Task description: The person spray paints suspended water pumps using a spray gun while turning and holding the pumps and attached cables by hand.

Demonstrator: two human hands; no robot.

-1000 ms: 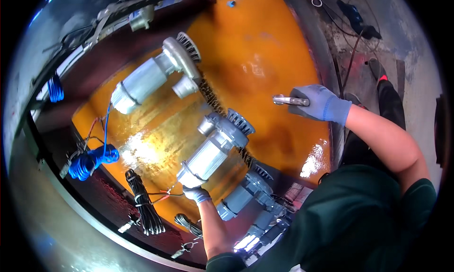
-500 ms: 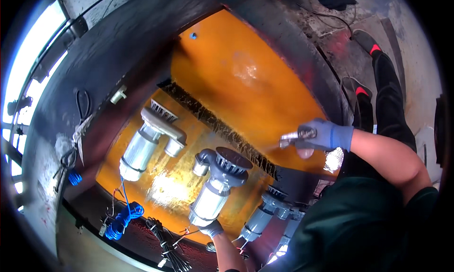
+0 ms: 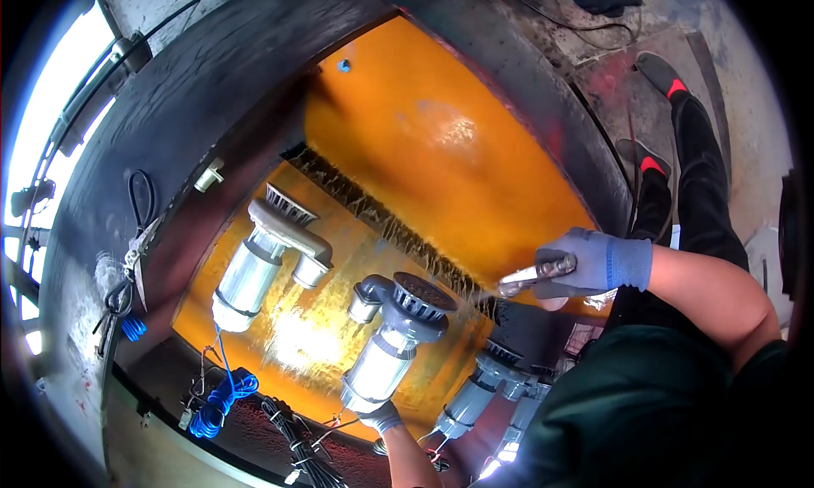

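I see right hand (image 3: 587,263) curled round a shiny metal spray gun (image 3: 536,276), near middle pump (image 3: 396,340): silver cylinder (image 3: 381,368), slotted round cap (image 3: 424,296). Left hand (image 3: 382,417) is at its base (image 3: 363,401); fingers hidden, can't tell their grip.

Head view: I look through a fisheye worn above the dark-green shirt (image 3: 627,403), facing steeply down, within arm's reach of the orange surface (image 3: 458,191), whose upper corner lies near the frame's top; straight edges bow toward the rim.
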